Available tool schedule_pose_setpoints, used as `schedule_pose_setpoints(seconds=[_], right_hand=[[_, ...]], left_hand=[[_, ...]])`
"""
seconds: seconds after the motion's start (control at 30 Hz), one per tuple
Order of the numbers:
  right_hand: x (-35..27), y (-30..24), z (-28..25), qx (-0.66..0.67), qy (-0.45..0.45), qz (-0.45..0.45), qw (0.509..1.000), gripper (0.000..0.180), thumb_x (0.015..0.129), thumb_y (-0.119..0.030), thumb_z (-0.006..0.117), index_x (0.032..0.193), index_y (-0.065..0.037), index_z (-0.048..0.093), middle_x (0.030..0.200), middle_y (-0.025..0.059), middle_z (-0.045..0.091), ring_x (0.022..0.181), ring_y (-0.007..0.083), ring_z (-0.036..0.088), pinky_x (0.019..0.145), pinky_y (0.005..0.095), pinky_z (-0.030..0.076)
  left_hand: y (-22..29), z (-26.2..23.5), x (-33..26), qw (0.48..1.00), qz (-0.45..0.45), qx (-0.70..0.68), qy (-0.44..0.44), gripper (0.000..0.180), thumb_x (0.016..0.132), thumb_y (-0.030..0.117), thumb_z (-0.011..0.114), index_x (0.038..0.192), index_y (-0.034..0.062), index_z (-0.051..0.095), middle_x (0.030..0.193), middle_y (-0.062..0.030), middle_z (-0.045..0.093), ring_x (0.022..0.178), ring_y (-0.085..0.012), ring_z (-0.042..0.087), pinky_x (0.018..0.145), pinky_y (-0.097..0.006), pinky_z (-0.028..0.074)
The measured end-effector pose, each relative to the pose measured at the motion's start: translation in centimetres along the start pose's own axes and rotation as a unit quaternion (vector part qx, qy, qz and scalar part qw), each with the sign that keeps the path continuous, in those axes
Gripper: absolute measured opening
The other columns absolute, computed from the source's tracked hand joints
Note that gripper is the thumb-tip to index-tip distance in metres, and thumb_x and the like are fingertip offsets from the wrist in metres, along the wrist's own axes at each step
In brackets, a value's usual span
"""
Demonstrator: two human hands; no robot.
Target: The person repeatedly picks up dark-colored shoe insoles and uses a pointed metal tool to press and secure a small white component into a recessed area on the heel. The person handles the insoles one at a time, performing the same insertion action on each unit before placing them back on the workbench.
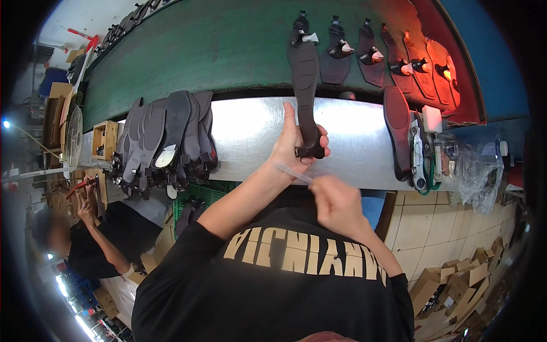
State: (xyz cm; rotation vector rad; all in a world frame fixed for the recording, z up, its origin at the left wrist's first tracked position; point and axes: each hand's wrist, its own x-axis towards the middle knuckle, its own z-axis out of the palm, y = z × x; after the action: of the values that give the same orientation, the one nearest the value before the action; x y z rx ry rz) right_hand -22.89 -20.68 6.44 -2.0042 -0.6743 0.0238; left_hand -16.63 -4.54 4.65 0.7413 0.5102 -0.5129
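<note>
My left hand (290,139) is wrapped round the near end of a long dark grey sandal sole (305,100), beside a black strap with a small buckle (307,151). The sole points away from me, over the metal table edge and toward the green belt. My right hand (337,202) is closed in a pinch on a thin, see-through strip (295,173). That strip reaches to my left wrist, just under the strap; whether it is fixed to anything, I cannot tell. Another grey sole (396,111) rests on the metal table to the right.
A green belt (199,45) carries several strapped soles (336,54), the right ones under red light. On the metal table (245,131) lie a heap of soles (165,125), a utility knife (419,162) and clear plastic bags (476,171). A co-worker (108,239) is at the left.
</note>
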Motion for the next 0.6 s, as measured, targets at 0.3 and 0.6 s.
schedule_pose_setpoints(seconds=[0.3,0.6], right_hand=[[2.5,0.1,-1.7,0.213,0.099,0.146,0.961,0.046,0.081,0.002,0.066,0.126,-0.001,0.057,0.075,-0.0015,0.049,0.061,0.0027,0.044,0.052,0.0178,0.037],[3.0,0.3,-1.6,0.298,0.057,0.178,0.936,0.028,0.079,-0.001,0.072,0.106,0.0,0.067,0.072,-0.0039,0.049,0.059,0.0018,0.043,0.052,0.0165,0.034]], left_hand=[[-0.6,1.6,-1.2,0.984,0.122,0.108,-0.073,0.063,0.101,0.054,0.024,0.126,0.0038,0.052,0.096,-0.0042,0.064,0.078,-0.013,0.063,0.063,-0.025,0.048],[-1.5,1.1,-0.8,0.951,0.232,0.193,-0.064,0.05,0.104,0.039,0.033,0.125,-0.0006,0.055,0.115,-0.0104,0.063,0.08,-0.0113,0.062,0.07,-0.026,0.052]])
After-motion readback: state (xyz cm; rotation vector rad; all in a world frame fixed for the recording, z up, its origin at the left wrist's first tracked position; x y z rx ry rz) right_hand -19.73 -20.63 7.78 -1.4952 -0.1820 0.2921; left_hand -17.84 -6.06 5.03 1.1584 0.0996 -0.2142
